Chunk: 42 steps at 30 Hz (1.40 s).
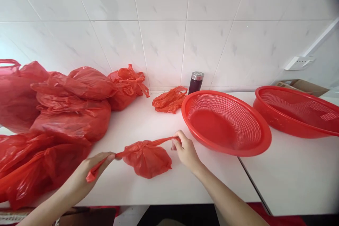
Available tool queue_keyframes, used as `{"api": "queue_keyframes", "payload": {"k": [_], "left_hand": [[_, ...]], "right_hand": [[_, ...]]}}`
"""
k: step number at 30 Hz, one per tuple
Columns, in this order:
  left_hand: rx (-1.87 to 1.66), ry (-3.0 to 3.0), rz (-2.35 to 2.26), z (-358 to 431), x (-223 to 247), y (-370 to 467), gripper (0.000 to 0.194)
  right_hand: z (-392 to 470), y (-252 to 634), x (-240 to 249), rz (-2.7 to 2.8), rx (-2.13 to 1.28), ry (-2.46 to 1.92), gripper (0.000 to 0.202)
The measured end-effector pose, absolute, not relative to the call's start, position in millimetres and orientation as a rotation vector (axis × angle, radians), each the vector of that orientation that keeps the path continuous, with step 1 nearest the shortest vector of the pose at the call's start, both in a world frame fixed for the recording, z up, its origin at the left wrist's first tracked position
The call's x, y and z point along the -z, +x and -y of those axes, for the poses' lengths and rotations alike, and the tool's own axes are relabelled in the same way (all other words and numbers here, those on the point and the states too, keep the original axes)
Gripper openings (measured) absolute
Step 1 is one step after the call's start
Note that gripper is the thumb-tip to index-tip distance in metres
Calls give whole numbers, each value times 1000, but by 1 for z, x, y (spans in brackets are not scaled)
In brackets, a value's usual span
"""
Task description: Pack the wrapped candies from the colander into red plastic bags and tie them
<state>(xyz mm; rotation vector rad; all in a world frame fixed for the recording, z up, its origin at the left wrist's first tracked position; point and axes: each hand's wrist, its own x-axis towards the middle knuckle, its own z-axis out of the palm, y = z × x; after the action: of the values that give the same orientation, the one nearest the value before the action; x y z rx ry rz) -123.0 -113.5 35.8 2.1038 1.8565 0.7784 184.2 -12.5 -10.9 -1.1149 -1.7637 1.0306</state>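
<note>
A small filled red plastic bag (149, 159) rests on the white table near its front edge, its top gathered into a knot or twist. My left hand (91, 171) pinches one bag handle on the left, with the loose end hanging over the fingers. The other handle is stretched up to the right, gripped by my right hand (184, 148). Both handles look taut. What the bag holds is hidden.
Several full red bags (74, 120) crowd the left side. A crumpled red bag (169, 100) and a dark bottle (195, 83) stand near the tiled wall. A red round colander (214, 127) and another red basket (291, 123) are on the right, before a cardboard box (307, 86).
</note>
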Motion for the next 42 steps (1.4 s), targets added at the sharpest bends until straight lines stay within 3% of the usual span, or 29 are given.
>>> {"api": "queue_keyframes", "payload": {"k": [6,11,19,31,42], "left_hand": [[-769,2043,-1805,72,-28,-84,34],[-613,2005,-1755,43,-17,-63,35],[-287,2052,-1819,38,3,-89,3],[125,2250,-1963,1,20,-88,21],[103,2087,-2003,14,12,-94,14]], "right_hand": [[23,127,6,1804,-651,-1374,25],[28,105,24,1999,-538,-1438,29],[-7,132,33,2109,-515,-1542,27],[-25,126,54,2183,-433,-1702,20],[-25,126,53,2134,-418,-1806,25]]}}
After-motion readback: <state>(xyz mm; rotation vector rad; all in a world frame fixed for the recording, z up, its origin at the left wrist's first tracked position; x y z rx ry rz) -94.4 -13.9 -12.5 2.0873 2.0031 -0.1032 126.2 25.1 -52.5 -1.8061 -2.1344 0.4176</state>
